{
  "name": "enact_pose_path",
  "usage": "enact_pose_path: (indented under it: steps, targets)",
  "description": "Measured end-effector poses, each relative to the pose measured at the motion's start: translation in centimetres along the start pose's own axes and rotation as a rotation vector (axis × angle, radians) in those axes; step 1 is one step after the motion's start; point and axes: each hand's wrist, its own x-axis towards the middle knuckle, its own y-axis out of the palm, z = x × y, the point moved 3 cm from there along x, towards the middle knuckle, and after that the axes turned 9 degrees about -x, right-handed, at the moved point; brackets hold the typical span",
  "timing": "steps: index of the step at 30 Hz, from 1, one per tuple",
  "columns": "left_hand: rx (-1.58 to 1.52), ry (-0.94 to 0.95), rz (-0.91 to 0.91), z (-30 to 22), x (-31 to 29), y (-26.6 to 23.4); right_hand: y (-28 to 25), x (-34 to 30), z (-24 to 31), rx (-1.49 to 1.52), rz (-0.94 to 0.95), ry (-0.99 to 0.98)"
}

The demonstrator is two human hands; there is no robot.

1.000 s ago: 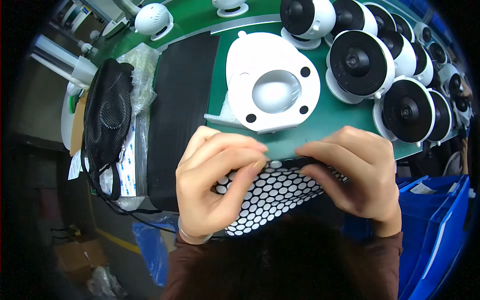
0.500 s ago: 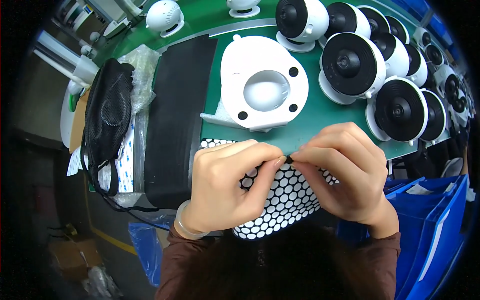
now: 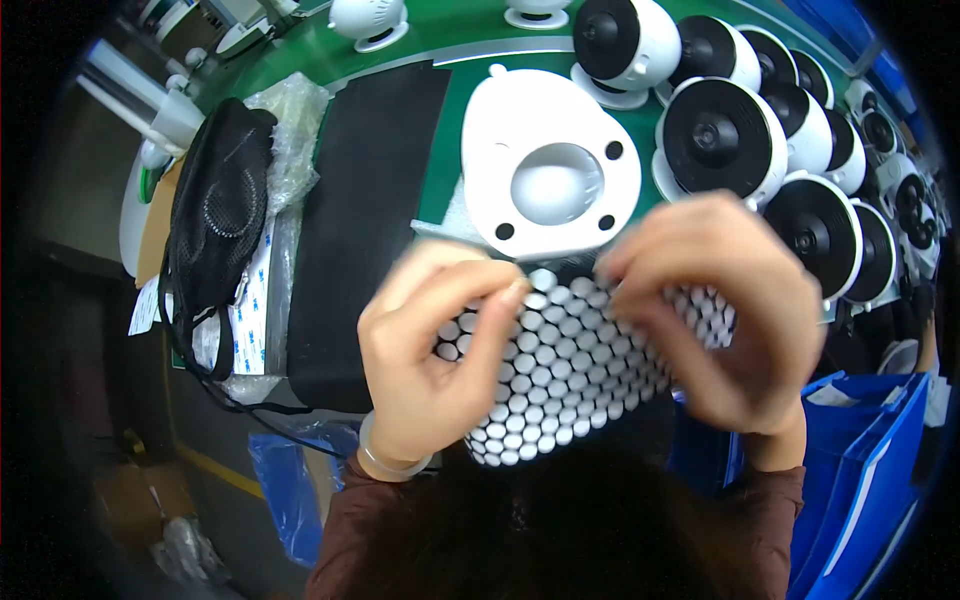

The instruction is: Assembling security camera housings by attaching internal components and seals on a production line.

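Observation:
A black sheet covered with white round dots [image 3: 565,350] hangs tilted between my hands, its upper edge by my fingertips. My left hand [image 3: 435,335] pinches that edge between thumb and index finger. Blurred by motion, my right hand [image 3: 725,310] has its fingers curled together at the sheet's upper right; what its fingertips grip cannot be made out. Just beyond lies a white rounded housing [image 3: 545,110], turned so that a round hollow faces up. Three black round pads show on its face around the hollow.
Several white round devices with black fronts [image 3: 725,135] crowd the right of the green table. A black mat [image 3: 365,200] lies left of the housing, beside a black mesh pouch [image 3: 225,200] and bubble wrap [image 3: 300,140]. Blue bins [image 3: 850,470] stand at the lower right.
My hands have moved apart from a shared pinch at the sheet's edge, the right one going up and right. The sheet now shows more of its dotted face.

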Motion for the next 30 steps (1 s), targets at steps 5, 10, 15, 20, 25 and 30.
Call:
enact_pose_path:
  steps: [5, 10, 15, 20, 25, 30]
  targets:
    - [-0.010, -0.060, -0.076, 1.5, -0.1, 0.2, 2.1, 3.5, -2.3, -0.139, -0.189, 0.089]
    - [-0.122, -0.131, -0.056, 1.7, 0.2, 0.5, 3.6, 4.3, -2.2, -0.107, -0.136, 0.174]
    - [-0.135, -0.106, -0.055, 1.9, 0.2, 0.4, 4.0, 4.2, -2.0, -0.170, -0.160, 0.145]
    - [-0.125, -0.094, -0.059, 2.0, 0.1, 0.5, 4.1, 4.2, -1.8, -0.201, -0.173, 0.143]
    - [-0.103, -0.060, -0.050, 2.0, 0.1, 0.4, 3.0, 4.9, -1.6, -0.227, -0.129, 0.232]
    - [-0.086, -0.056, -0.023, 1.9, 0.5, 0.1, 2.4, 7.3, -4.3, -0.059, 0.283, -0.028]
